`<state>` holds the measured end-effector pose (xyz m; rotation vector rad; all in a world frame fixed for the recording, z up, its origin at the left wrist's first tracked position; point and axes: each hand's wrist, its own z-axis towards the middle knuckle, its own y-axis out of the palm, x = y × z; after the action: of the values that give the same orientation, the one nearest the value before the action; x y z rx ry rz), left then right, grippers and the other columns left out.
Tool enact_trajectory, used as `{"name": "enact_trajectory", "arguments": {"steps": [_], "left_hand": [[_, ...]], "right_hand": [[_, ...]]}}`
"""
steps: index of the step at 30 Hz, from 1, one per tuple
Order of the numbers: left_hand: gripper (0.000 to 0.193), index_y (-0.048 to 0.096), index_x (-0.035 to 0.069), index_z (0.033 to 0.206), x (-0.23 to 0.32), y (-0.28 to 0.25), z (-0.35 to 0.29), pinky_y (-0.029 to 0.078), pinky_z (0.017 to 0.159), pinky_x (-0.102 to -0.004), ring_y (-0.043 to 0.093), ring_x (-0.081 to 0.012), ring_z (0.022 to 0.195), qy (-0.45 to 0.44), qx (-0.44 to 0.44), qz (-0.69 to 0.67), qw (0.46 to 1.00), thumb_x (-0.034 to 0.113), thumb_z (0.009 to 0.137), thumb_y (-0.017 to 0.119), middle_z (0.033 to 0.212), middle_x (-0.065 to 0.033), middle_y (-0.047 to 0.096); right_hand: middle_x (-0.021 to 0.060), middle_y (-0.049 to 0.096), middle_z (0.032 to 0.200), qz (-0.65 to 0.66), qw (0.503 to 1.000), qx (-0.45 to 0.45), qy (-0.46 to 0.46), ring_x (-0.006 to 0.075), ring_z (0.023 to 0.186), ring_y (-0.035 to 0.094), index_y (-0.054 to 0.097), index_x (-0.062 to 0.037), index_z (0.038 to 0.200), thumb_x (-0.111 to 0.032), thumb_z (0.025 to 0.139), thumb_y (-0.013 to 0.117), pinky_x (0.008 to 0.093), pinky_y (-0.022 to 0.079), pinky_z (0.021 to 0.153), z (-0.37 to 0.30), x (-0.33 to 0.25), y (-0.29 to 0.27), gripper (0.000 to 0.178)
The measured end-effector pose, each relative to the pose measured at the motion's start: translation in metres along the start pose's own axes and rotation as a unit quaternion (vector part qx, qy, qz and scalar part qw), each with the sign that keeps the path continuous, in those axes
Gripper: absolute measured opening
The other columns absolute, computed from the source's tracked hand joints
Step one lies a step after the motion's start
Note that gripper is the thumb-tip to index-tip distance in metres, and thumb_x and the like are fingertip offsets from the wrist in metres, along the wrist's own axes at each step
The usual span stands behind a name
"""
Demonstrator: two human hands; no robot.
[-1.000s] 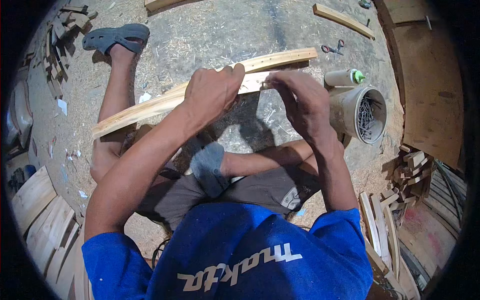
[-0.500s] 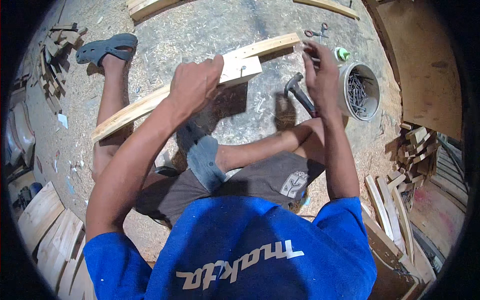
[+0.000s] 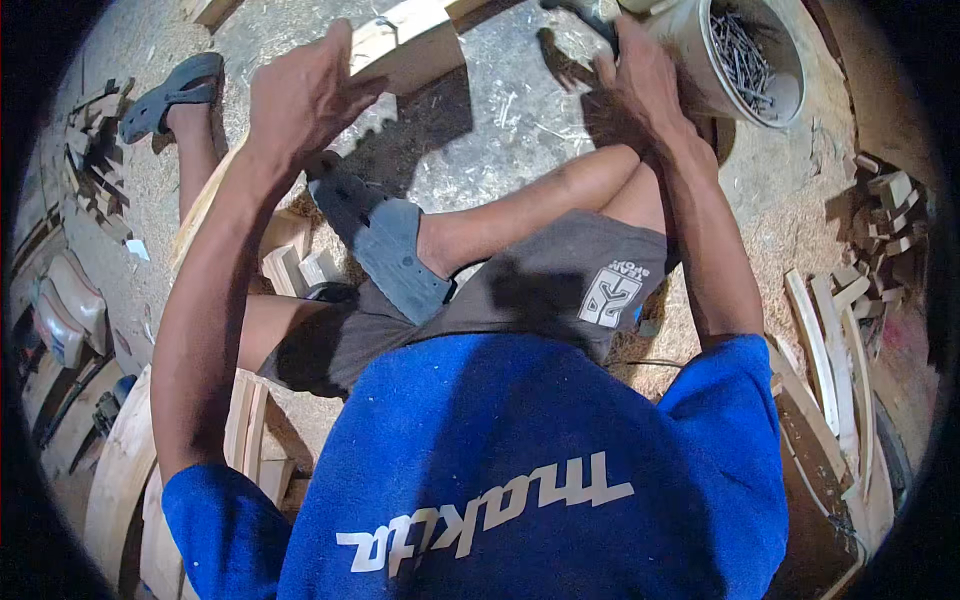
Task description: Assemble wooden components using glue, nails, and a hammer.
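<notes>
My left hand [image 3: 300,100] is wrapped over a pale wooden beam [image 3: 420,45], holding it up across my bent leg. A nail [image 3: 386,24] stands partly out of the beam's upper face, just beyond my knuckles. At the top of the view, a hammer [image 3: 585,16] with a dark head angles down into my right hand [image 3: 645,80]. The fingers of that hand are curled round its handle, partly hidden and slightly blurred. Beside my right hand stands a whitish bucket [image 3: 735,85] holding many loose nails [image 3: 740,55].
My dark clogs [image 3: 385,245] and crossed legs lie below the beam. Wood offcuts [image 3: 95,170] are heaped at far left, and more wooden strips [image 3: 830,350] lean at right. Curved boards [image 3: 120,480] lie at lower left. Shavings cover the floor.
The view has tilted downward, so the floor things sit higher. My right hand has come back toward me, from above the hammer onto its handle. The left hand still holds the beam.
</notes>
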<state>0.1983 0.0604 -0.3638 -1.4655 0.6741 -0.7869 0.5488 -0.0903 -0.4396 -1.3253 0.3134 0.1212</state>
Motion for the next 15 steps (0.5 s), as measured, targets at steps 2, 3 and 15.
{"name": "enact_trajectory", "arguments": {"steps": [2, 3, 15], "left_hand": [[0.051, 0.052, 0.007, 0.107, 0.001, -0.001, 0.0, 0.055, 0.065, -0.0508, 0.072, -0.0432, 0.08, 0.001, -0.001, -0.002, 1.0, 0.044, 0.086, 0.081, 0.085, -0.0214, 0.072], [0.052, 0.053, 0.007, 0.108, 0.001, -0.002, 0.0, 0.055, 0.065, -0.0505, 0.072, -0.0433, 0.08, -0.008, -0.013, 0.0, 1.0, 0.046, 0.086, 0.08, 0.085, -0.0216, 0.072], [0.053, 0.051, 0.009, 0.107, 0.012, -0.018, 0.001, 0.051, 0.066, -0.0513, 0.067, -0.0458, 0.081, -0.022, -0.022, -0.009, 0.999, 0.05, 0.089, 0.078, 0.083, -0.022, 0.068]], "right_hand": [[0.0224, 0.072, 0.084, 0.037, 0.993, 0.107, -0.036, 0.0435, 0.068, 0.071, 0.067, 0.0011, 0.114, -0.016, 0.091, 0.07, 0.0505, 0.056, 0.059, 0.019, -0.019, -0.021, 0.029], [0.022, 0.074, 0.095, 0.088, 0.993, 0.045, 0.066, 0.0411, 0.082, 0.072, 0.068, 0.0005, 0.118, -0.015, 0.089, 0.072, 0.0468, 0.056, 0.07, 0.023, -0.027, -0.033, 0.034], [0.0082, 0.068, 0.084, 0.556, 0.812, -0.084, 0.158, 0.0183, 0.073, 0.064, 0.068, -0.0002, 0.112, -0.015, 0.081, 0.083, 0.0353, 0.054, 0.067, 0.038, -0.11, 0.041, 0.038]]}}
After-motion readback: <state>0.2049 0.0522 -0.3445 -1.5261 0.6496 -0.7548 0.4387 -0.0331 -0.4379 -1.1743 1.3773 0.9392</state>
